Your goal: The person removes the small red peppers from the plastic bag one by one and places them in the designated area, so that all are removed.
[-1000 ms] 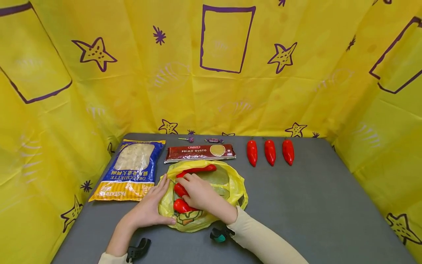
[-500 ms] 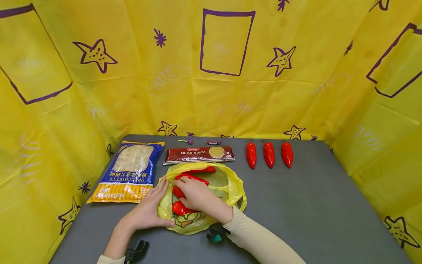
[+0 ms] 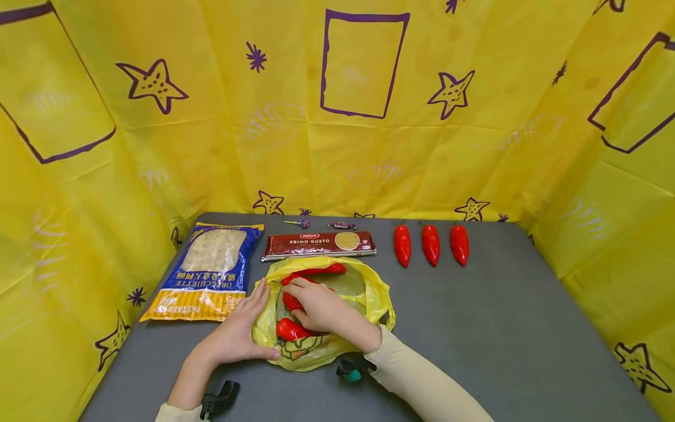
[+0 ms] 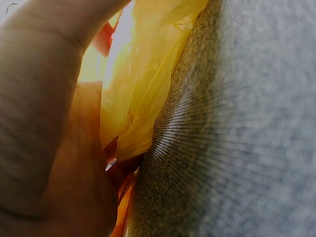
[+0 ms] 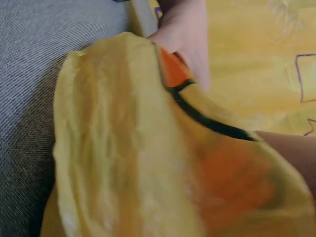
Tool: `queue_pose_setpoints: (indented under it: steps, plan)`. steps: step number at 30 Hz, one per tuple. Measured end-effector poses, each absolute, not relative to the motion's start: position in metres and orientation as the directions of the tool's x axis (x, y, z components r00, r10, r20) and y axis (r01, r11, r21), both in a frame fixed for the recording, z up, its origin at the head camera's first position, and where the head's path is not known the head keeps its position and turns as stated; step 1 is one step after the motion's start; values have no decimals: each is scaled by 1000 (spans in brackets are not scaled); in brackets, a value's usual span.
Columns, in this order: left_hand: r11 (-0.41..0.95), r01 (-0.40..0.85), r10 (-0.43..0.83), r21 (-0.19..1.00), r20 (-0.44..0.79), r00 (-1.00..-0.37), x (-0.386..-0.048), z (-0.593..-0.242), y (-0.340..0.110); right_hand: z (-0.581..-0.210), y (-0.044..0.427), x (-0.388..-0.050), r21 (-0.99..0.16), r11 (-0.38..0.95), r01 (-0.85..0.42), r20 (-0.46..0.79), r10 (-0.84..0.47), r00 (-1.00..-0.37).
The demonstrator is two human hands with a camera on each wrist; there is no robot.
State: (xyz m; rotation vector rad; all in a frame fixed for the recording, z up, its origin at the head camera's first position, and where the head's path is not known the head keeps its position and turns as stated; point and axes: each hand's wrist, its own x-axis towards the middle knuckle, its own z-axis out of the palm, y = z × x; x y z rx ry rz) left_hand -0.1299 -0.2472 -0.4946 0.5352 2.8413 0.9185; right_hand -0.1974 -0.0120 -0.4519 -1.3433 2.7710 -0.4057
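Note:
A yellow plastic bag (image 3: 377,293) lies on the table with its mouth wide and several red peppers in it. My left hand (image 3: 237,334) rests along the bag's left side with fingers straight, fingertips at the rim and thumb at the front. In the left wrist view, bag film (image 4: 143,89) shows beside the thumb and palm. My right hand (image 3: 319,305) reaches into the mouth, its fingers curled on a red pepper (image 3: 292,301), partly hidden. Another red pepper (image 3: 290,329) lies nearer the front. The bag's wall (image 5: 108,128) hides the right hand in the right wrist view.
Three red peppers (image 3: 430,246) stand in a row at the back right. Behind the bag lies a Primo Gusto pasta pack (image 3: 316,243), with a lollipop (image 3: 304,224) and a wrapped candy (image 3: 343,225) beyond. An orecchiette bag (image 3: 205,275) lies left. Yellow curtains enclose the table.
Inside the bag my right hand has shifted slightly among the red peppers, left and then back right. My left hand keeps its place at the bag's side.

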Motion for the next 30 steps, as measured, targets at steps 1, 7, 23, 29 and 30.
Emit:
queue_pose_setpoints:
  steps: [1,7,23,29,30]
  plan:
    - [755,295,361,586,4,-932,-130,-495,-247,-450,-10,-197,-265,588,-764,83,-776,-626]
    - [756,294,359,584,5,-933,-129,-496,-247,-438,5,-195,-371,545,-752,131,-771,-623]
    - [758,300,360,579,13,-933,-130,-495,-246,-434,35,-200,-516,422,-745,290,-732,-616]
    - [756,303,360,580,18,-933,-130,-494,-246,-429,52,-204,-592,403,-698,272,-716,-643]
    - [756,303,360,581,18,-933,-130,-494,-246,-429,55,-204,-609,401,-684,265,-710,-652]
